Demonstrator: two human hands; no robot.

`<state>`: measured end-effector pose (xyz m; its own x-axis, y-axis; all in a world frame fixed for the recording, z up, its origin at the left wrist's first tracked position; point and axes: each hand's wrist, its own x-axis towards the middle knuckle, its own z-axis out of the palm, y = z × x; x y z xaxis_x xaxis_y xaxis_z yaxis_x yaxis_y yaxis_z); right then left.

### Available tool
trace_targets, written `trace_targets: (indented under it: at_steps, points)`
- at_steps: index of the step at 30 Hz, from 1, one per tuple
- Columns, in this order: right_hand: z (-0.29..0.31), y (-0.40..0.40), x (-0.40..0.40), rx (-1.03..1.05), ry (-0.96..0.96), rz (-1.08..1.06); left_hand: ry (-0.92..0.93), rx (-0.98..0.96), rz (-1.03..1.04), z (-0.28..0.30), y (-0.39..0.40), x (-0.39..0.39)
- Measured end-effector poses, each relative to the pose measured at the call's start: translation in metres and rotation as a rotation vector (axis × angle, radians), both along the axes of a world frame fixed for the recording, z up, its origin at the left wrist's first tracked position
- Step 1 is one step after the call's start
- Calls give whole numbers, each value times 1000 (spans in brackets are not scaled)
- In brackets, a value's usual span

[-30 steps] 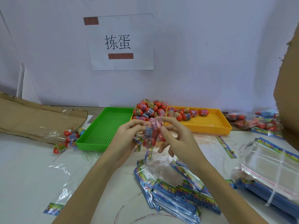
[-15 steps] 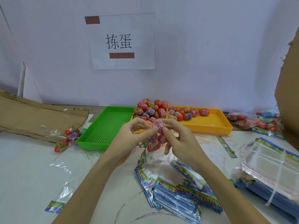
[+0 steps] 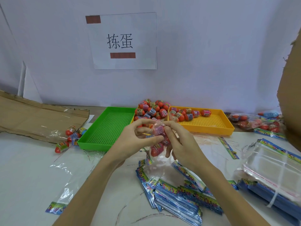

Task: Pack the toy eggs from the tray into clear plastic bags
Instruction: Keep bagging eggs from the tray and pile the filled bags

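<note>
Glossy perforated plastic tray (image 3: 104, 128) (green), matt brown cardboard (image 3: 32, 118), crinkly clear plastic bag (image 3: 158, 159).

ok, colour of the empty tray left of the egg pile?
Green tray, perforated base; head view.

We read this as a small packing/sorting workstation, prob. a workshop or light-assembly room, not a home. Evidence: a printed paper sign (image 3: 121, 40) w/ Chinese characters taped to the plain wall straight beyond the fingers; perforated green tray (image 3: 107, 128) and yellow tray (image 3: 210, 123) just past them, w/ toy eggs (image 3: 153, 110) heaped in bulk; stacks of printed bags (image 3: 177, 194) on the white bench (image 3: 24, 173) nearer us than the fingers; flattened cardboard (image 3: 32, 118) far off to their left.
</note>
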<state>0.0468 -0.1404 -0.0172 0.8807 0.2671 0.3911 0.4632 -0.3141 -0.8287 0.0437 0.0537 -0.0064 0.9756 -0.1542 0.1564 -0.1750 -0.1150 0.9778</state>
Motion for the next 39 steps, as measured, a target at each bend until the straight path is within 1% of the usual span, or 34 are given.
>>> trace_targets:
  at_steps: [2,5,6,12,16,18,22,25,28,32,35,39]
  points:
    - [1,-2,0,-59,-48,-10,-11,20,2,0,-1,-2]
    - [0,-4,0,-204,-125,-6,-24,33,16,1,-5,-5]
    - [2,-5,1,-215,-141,-4,-17,28,13,2,-6,-5]
    - [13,-20,5,-141,-298,-80,77,-52,83,1,-3,-1]
    - [14,-24,8,-158,-394,-99,158,-157,43,2,-3,-1]
    - [14,-24,9,-164,-409,-90,165,-181,32,2,-4,-1]
    - [13,-23,7,-148,-407,-41,116,-176,114,2,-6,-1]
    - [15,-23,6,-140,-453,-48,97,-253,119,2,-6,-1]
    - [17,-24,6,-148,-494,-94,148,-364,83,3,-3,-1]
    - [17,-22,7,-168,-507,-102,190,-353,84,6,-5,0]
    - [16,-22,8,-158,-489,-89,229,-378,57,6,-5,0]
    - [17,-24,8,-134,-521,-91,209,-408,134,4,-4,0]
